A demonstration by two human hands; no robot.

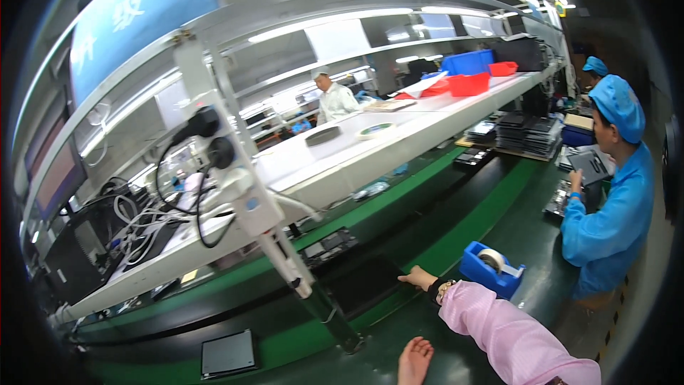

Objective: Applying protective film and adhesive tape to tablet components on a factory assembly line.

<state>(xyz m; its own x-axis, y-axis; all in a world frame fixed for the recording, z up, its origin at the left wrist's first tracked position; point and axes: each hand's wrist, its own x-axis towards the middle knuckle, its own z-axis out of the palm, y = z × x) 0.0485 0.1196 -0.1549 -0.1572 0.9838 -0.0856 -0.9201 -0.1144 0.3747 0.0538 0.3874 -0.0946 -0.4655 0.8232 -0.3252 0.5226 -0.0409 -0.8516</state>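
A: What is the right hand (419, 278) on?

B: It reaches across the green bench (513, 242) to a flat black panel (360, 281), a dark slab lying on the black conveyor belt (427, 221) just behind the slanted metal post (285, 257). The fingers lie against the panel's near right edge. Whether they have closed around it I cannot tell; the hand looks fairly flat, touching rather than gripping.

A: And the left hand?

B: The left hand (413, 360) is low at the bottom of the view, open, fingers loose, holding nothing and resting over the green bench surface.

A: So how far along is the work?

B: I would judge it early. The panel sits flat on the belt, not lifted or drawn off it. A second, similar dark tablet-like slab (228, 354) lies farther left at the bench's near edge, untouched.

A: What is around it?

B: Just right of the reaching arm in its pink sleeve (499, 328) stands a blue tape dispenser (490, 269) with a pale roll. Farther right a co-worker in a blue coat and cap (613, 199) stands at the bench holding a dark flat item. Stacks of dark panels (527, 134) sit up the line. Overhead, a white shelf (370, 150) carries red and blue bins (467, 75) and tape rolls, and a power strip (224, 160) with black plugs hangs on the post.
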